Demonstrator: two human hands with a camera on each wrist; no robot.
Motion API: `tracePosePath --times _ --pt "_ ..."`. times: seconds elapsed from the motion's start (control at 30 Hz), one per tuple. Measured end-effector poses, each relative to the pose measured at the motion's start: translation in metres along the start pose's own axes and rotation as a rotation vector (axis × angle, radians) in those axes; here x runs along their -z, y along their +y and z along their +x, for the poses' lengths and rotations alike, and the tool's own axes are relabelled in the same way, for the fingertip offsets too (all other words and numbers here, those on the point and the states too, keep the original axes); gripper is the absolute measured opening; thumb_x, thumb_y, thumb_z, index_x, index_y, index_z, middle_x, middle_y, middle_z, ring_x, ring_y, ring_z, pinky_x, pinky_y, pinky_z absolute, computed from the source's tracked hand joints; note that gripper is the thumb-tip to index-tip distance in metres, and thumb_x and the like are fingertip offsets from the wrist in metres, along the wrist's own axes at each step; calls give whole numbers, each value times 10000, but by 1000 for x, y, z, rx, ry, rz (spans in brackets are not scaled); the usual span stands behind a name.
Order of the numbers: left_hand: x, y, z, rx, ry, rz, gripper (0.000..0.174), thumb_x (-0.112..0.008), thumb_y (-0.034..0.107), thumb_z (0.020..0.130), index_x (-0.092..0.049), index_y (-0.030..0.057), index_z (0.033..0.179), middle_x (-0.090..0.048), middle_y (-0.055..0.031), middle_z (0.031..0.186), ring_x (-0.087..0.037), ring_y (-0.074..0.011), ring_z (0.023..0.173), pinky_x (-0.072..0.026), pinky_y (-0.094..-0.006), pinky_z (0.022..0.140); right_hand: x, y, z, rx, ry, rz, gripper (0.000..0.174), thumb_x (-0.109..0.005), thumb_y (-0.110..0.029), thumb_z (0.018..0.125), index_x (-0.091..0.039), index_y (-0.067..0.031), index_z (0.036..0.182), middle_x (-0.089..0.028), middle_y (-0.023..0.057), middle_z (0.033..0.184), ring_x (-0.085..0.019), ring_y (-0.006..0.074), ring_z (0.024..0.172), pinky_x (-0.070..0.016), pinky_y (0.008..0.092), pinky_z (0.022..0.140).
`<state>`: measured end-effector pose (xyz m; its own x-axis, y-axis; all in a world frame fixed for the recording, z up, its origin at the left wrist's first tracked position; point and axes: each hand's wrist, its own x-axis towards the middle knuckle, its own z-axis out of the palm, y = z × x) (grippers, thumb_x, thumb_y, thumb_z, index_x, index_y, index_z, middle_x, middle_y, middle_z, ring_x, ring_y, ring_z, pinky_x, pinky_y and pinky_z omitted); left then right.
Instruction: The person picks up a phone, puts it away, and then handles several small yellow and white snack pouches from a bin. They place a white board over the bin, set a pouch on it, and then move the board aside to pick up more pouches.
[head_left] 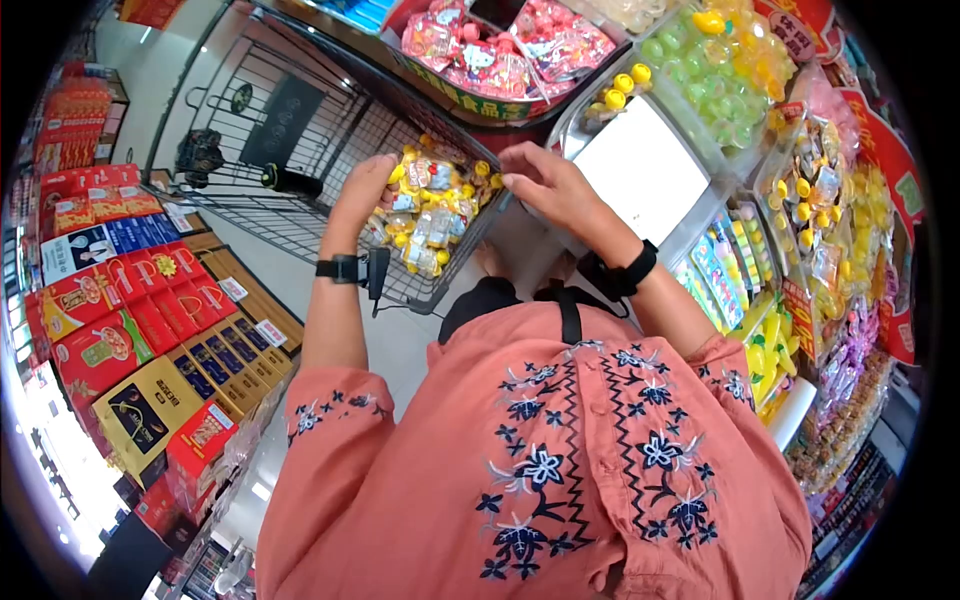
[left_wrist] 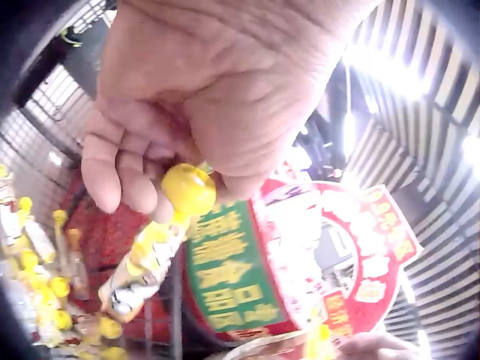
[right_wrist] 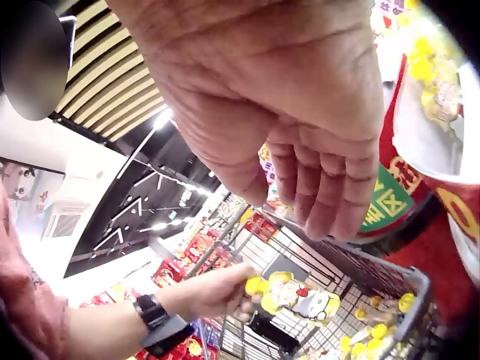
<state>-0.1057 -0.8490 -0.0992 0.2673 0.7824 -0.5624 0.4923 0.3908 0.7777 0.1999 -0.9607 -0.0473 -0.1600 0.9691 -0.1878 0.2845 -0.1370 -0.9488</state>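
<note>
Between thumb and fingers, my left hand [head_left: 362,192] pinches the round yellow cap [left_wrist: 189,190] of a small bottle. Its body [right_wrist: 304,298] has a cartoon print and hangs tilted over the shopping cart [head_left: 290,215]. Below it, a pile of similar yellow-capped bottles [head_left: 430,235] lies inside the cart basket. My right hand [head_left: 560,190] is raised near the cart's right edge, its palm [right_wrist: 300,97] facing its wrist camera. Its fingers [right_wrist: 322,195] are loosely bent with nothing between them.
Right of the cart stands a display with a white panel [head_left: 640,170], a few yellow-capped bottles [head_left: 625,85] and green jelly cups [head_left: 700,75]. A round red bin [head_left: 510,105] of pink packets stands ahead. Boxed goods [head_left: 130,320] line the left side.
</note>
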Motion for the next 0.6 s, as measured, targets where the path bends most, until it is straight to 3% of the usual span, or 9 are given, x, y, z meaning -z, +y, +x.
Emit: tracePosePath --times 0.03,0.1,0.23,0.3,0.4,0.47,0.53,0.6 --pt "5 26 -16 -26 -88 -74 382 -545 404 994 -641 35 961 -562 -10 725 -560 -101 618 -465 -260 555 0 -8 6 56 23 31 383 -630 -262 973 -587 -17 1264 -665 80 1119 -626 145 992 -512 302 875" --pt "7 68 -43 -75 -156 -184 381 -534 417 1005 -640 54 958 -566 -7 728 -542 -98 604 -458 -254 550 0 -30 16 168 71 92 450 -647 -316 957 -588 -12 1283 -681 124 1114 -646 177 988 -515 316 882" --pt "-20 123 -72 -231 -247 -378 394 -527 410 1010 -655 42 954 -569 -8 709 -529 -87 560 -461 -260 504 17 -69 13 58 -112 327 463 -646 -338 971 -594 -11 1293 -671 66 1125 -617 139 1030 -493 289 909" --pt "-37 137 -74 -228 -253 -459 436 -527 459 1018 -658 44 999 -576 1 734 -533 -87 581 -462 -242 532 21 -77 4 12 -168 455 379 -638 -300 983 -621 -25 1244 -668 24 1091 -606 78 965 -495 241 830" --pt "-71 153 -80 -301 -156 -520 474 -503 508 1026 -645 58 1073 -618 4 824 -575 -74 685 -458 -216 569 28 -73 -6 -49 5 601 299 -638 -257 987 -634 -25 1175 -668 7 1018 -609 66 880 -504 226 754" --pt "-91 151 -83 -368 -93 -451 439 -520 474 1030 -633 53 1081 -636 -9 867 -592 -76 716 -464 -211 581 31 -70 -10 -41 141 781 264 -639 -233 987 -632 -19 1140 -664 4 981 -609 66 847 -508 224 729" --pt "-111 152 -93 -379 -77 -406 326 -560 365 1034 -611 47 1082 -647 -22 900 -604 -74 741 -473 -204 597 40 -64 -14 7 200 742 253 -641 -223 986 -620 -13 1125 -661 12 977 -611 68 855 -514 230 740" --pt "-128 150 -96 -405 -67 -419 304 -581 346 1024 -607 44 1045 -650 -21 877 -592 -64 704 -467 -193 591 47 -68 -23 43 239 721 266 -648 -225 983 -593 -5 1123 -656 26 981 -612 70 858 -519 236 752"
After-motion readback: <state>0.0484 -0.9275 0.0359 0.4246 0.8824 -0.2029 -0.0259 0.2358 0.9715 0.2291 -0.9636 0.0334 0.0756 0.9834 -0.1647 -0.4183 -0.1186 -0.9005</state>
